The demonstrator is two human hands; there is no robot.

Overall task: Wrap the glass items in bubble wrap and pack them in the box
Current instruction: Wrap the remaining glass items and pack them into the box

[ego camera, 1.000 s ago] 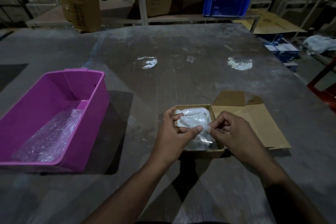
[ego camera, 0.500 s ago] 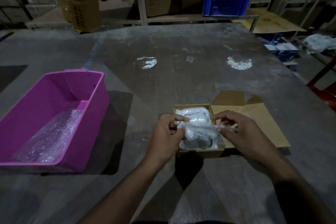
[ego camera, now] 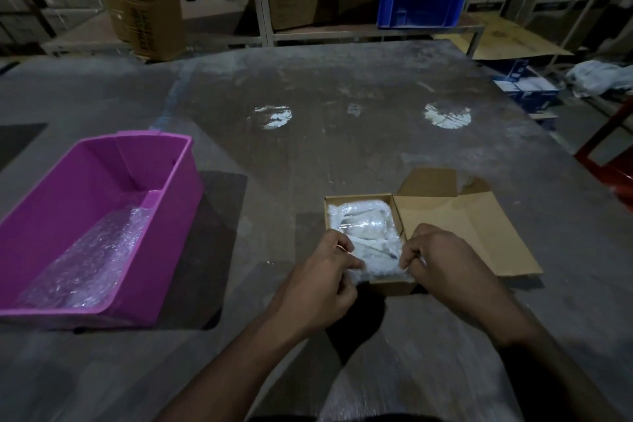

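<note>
From the head camera, your left hand (ego camera: 322,279) and right hand (ego camera: 442,264) each pinch an end of the bubble-wrapped bundle (ego camera: 371,250), seating it in the cardboard box (ego camera: 342,202) on the table (ego camera: 342,86). Next, probably press it down gently, then close the lid flap (ego camera: 469,236).

You can read almost nothing here. The tall cardboard carton (ego camera: 145,0) standing beyond the far left edge of the counter (ego camera: 342,154) carries dark printed lettering running down its side, but it is too dim and blurred for you to make out any word. The dark blue boxes (ego camera: 524,87) on the floor at the far right show pale label patches, also illegible. Nothing else you see bears any text, brand or number.
</note>
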